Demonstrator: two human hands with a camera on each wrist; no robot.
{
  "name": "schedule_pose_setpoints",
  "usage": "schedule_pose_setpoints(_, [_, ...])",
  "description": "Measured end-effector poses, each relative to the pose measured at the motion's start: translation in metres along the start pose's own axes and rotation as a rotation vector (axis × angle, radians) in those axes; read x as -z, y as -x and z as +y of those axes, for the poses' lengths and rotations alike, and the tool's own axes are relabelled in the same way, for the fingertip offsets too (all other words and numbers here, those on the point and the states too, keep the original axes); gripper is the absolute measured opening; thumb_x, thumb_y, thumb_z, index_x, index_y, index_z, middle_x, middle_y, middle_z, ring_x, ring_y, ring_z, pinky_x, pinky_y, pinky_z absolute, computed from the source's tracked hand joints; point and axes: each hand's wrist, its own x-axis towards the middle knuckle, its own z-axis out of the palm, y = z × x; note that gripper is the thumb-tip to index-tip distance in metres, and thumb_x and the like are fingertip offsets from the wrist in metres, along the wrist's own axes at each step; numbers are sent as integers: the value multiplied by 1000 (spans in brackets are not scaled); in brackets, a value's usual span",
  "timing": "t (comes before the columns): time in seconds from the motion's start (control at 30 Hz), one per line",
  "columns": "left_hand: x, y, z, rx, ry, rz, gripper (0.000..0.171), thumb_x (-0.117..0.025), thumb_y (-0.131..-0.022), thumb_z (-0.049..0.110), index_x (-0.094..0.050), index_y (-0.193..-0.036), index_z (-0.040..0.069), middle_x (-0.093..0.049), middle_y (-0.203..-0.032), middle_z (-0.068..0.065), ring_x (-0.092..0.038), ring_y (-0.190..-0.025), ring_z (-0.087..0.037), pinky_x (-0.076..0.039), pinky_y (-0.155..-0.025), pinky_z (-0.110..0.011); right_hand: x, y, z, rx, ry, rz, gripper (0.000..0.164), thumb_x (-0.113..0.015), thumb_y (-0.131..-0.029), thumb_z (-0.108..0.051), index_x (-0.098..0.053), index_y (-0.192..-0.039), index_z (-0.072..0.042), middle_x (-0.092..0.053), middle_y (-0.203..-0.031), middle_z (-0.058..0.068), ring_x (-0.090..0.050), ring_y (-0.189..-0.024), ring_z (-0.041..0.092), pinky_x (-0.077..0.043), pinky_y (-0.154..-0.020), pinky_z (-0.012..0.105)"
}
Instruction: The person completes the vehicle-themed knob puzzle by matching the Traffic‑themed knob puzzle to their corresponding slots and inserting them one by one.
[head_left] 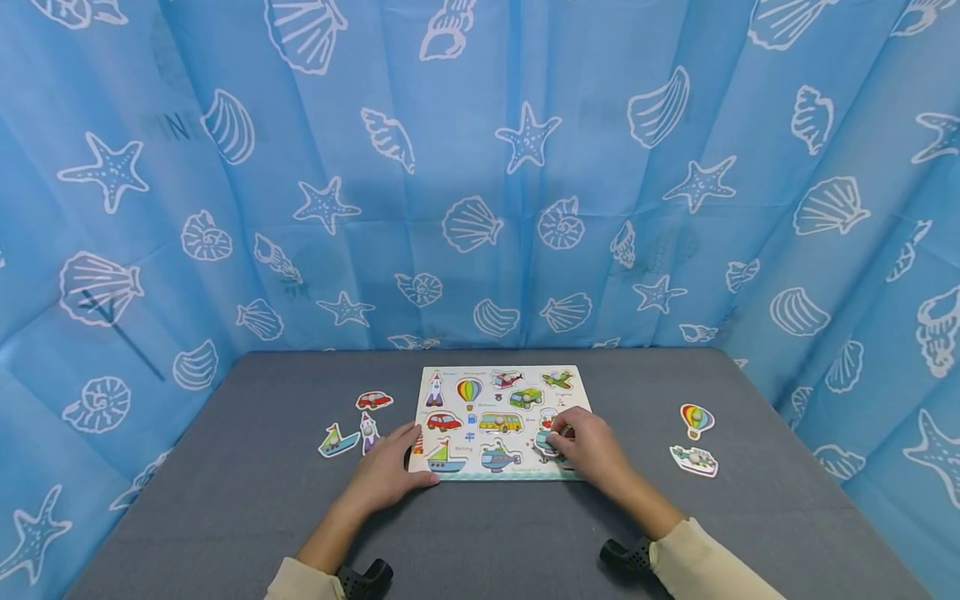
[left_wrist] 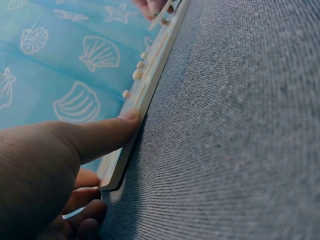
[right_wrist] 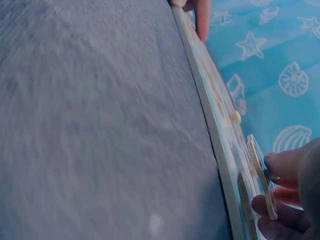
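Observation:
A wooden peg puzzle board (head_left: 471,437) with printed vehicle pictures lies flat on the grey cloth. At its front left corner my left hand (head_left: 386,473) grips it, thumb (left_wrist: 107,136) on the front edge and fingers round the left side. Over the board's right part, my right hand (head_left: 592,446) pinches a thin blue-and-white puzzle piece (head_left: 545,442) between thumb and fingers. In the right wrist view that piece (right_wrist: 261,175) stands tilted on edge, close above the board's surface. Its picture is partly hidden by the fingers.
Left of the board lie a red car piece (head_left: 373,400), a sailboat piece (head_left: 337,441) and a rocket piece (head_left: 368,431). To the right lie a balloon piece (head_left: 697,419) and a white-edged green piece (head_left: 693,461). A blue shell-print curtain (head_left: 480,275) hangs behind the table.

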Motion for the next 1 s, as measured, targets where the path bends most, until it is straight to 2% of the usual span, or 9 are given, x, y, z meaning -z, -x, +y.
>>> schedule_pose_setpoints(0.2, [0, -1, -1, -1, 7, -2, 87, -81, -75, 48, -49, -142, 4, -45, -145, -15, -44, -130, -38, -36, -101, -56, -11, -2, -10, 70, -12, 9, 20, -80, -76, -7, -62, -75, -14, -56, -78, -5, -50, -69, 9, -44, -64, 31])
schedule_pose_setpoints(0.43, [-1, -1, -2, -10, -1, 2, 87, -81, -75, 48, -49, -143, 4, -46, -145, -15, -44, -129, -38, -37, -100, -56, -21, -2, -24, 109, -7, -52, 21, -80, -78, -9, -61, -74, -16, -53, -76, -7, -50, -69, 7, -44, -63, 30])
schedule_pose_setpoints(0.57, [-1, -1, -2, -9, -1, 4, 87, -81, -75, 48, -49, -143, 4, -46, -145, -14, -44, -129, -38, -37, -100, -56, -25, -2, -33, 141, 26, -42, 21, -81, -78, -11, -61, -73, -18, -55, -76, -7, -48, -71, 9, -42, -64, 31])
schedule_pose_setpoints(0.87, [-1, -1, -3, -6, -2, 2, 87, -81, -75, 48, -49, -142, 4, -46, -145, -15, -44, -129, -38, -37, -100, -56, -34, -7, -47, 223, 47, -38, 20, -82, -77, -15, -62, -73, -17, -60, -81, -6, -50, -74, 12, -42, -64, 32])
schedule_pose_setpoints(1.0, [-1, -1, -2, -10, -4, -1, 87, -81, -75, 48, -49, -142, 4, -46, -145, -15, -45, -129, -38, -37, -100, -56, -39, -10, -49, 242, 47, -58, 19, -82, -78, -16, -63, -75, -16, -64, -87, -2, -55, -81, 14, -45, -70, 35])
